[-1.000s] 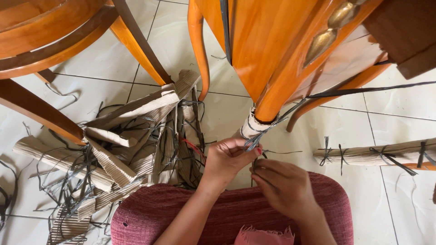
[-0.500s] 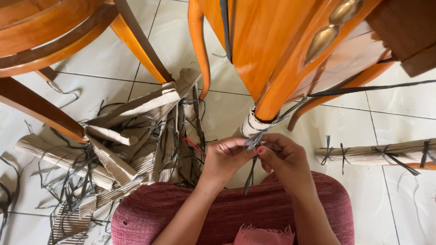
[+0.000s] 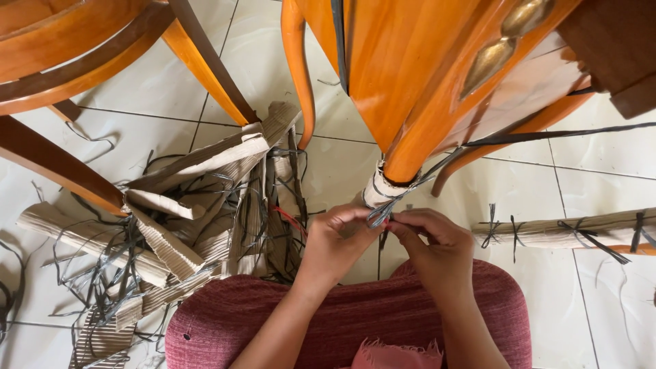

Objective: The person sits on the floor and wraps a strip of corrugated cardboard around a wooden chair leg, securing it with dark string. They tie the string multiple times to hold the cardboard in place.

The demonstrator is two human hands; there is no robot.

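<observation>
Dead centre of the frame, both hands meet at the foot of a glossy orange-brown wooden furniture leg (image 3: 410,147), which comes down from the upper middle of the picture. The left hand (image 3: 335,242) comes up from the lower middle, fingers curled in and pinching a thin dark grey plastic strap (image 3: 378,213) right where it bunches at the base of the leg. The right hand (image 3: 434,242), just beside it on the right, has its fingertips pressed together on the same strap, thumb and forefinger closed on the strand; the two hands are touching or very nearly so. That strap sits against a pale corrugated cardboard wrap (image 3: 377,188) that hugs the bottom of the leg, and another dark strand runs away from it toward the right edge of the frame. Below the hands, across the bottom, lies a dark red woven cushion seat (image 3: 225,321), with both forearms crossing over it. Over on the left, a loose heap of torn brown cardboard strips (image 3: 191,205) sprawls on the white tiled floor (image 3: 109,137), tangled with cut strap ends. At the right edge, another leg wrapped in cardboard and tied with dark straps (image 3: 567,229) lies flat. Upper left, the curved rails of a polished wooden chair (image 3: 61,55) fill the corner.
</observation>
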